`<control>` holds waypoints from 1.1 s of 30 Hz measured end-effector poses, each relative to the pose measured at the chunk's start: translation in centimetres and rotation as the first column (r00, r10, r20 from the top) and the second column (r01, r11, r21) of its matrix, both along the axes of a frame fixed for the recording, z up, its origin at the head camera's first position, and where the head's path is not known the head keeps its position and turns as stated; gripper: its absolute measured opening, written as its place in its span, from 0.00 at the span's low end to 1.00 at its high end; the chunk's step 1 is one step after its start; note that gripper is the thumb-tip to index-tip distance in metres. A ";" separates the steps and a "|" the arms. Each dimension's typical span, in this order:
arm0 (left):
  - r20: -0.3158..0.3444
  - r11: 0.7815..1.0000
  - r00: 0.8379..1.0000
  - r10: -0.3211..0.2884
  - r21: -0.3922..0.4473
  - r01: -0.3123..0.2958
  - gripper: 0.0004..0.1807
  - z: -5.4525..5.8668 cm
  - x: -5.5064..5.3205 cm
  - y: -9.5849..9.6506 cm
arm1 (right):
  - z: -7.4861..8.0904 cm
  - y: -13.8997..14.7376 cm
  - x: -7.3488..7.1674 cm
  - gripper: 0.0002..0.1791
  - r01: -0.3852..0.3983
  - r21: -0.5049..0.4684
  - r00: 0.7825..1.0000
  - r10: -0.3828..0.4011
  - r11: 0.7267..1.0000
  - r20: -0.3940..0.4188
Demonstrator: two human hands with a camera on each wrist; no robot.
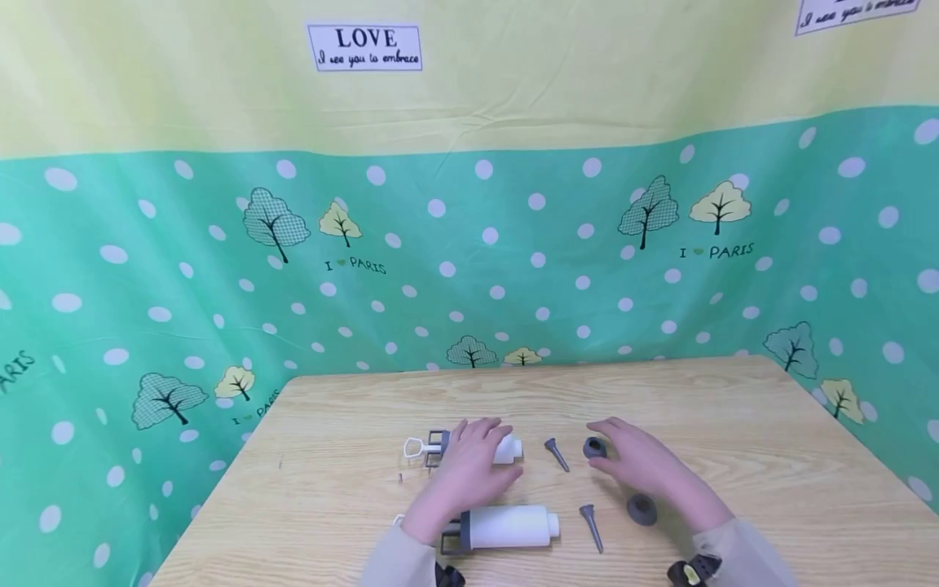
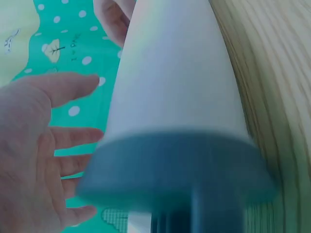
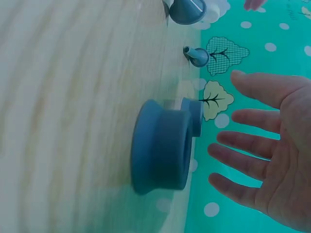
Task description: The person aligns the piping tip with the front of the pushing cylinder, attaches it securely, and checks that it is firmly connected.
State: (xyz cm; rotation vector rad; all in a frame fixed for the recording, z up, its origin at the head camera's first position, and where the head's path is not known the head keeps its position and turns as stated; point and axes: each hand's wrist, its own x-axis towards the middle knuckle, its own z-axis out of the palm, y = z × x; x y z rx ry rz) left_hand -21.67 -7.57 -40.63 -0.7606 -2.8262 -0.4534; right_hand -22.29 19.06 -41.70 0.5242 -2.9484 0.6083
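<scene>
Progress: apparently early | white barrels (image 1: 509, 527) lying on worktop (image 1: 323, 489), dark nozzles (image 1: 591, 530) and rings (image 1: 642, 510) unattached beside | left grip (image 1: 475, 463) wide over far barrel (image 1: 509, 450), right grip (image 1: 637, 458) wide beside far ring (image 1: 595, 447) | everything seemingly left

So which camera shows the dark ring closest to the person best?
The right wrist view: the dark ring looks big and close there, seen from the side with its wide rim. The head view shows it small, from above. The left wrist view doesn't show it.
</scene>
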 end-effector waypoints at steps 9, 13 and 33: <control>0.027 0.999 0.999 0.023 0.046 -0.025 0.22 0.2 -0.5 2.7 | 0.3 -0.9 -0.9 0.26 0.001 0.014 0.999 -0.001 1.000 0.043; 0.070 0.997 0.997 0.037 0.068 -0.042 0.20 0.3 -0.9 4.1 | 0.3 -1.1 -1.3 0.24 -0.005 0.024 0.999 0.004 1.000 0.043; 0.154 0.991 0.981 0.118 -0.081 -0.106 0.18 -0.4 -3.5 7.9 | 0.1 -1.8 -2.1 0.17 -0.037 0.107 0.991 0.022 0.994 0.135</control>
